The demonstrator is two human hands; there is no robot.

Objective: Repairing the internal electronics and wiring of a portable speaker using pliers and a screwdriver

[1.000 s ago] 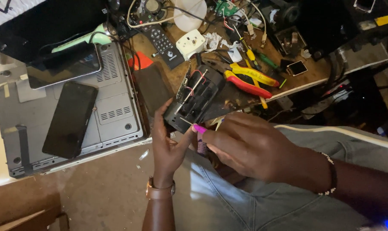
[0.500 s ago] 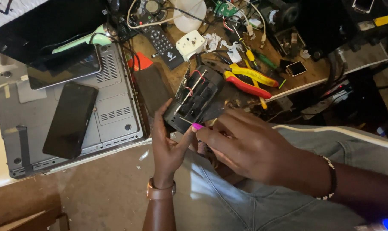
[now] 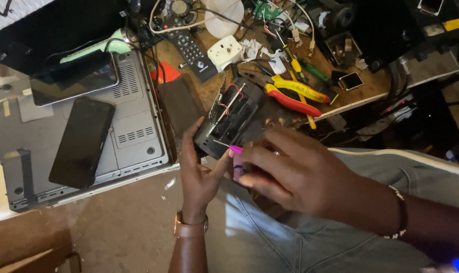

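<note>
Clutter covers the wooden bench (image 3: 209, 96): grey upturned laptop (image 3: 88, 136), red-and-yellow pliers (image 3: 292, 96). Left hand (image 3: 199, 174) has closed its grip around the opened black wired device (image 3: 229, 121). Right hand (image 3: 295, 177) pinches a pink-tipped tool (image 3: 235, 149) at its edge; wiring remains exposed.

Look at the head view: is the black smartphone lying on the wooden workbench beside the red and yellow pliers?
No, the black smartphone lies on the upturned grey laptop, well apart from the red and yellow pliers on the wooden workbench.
</note>
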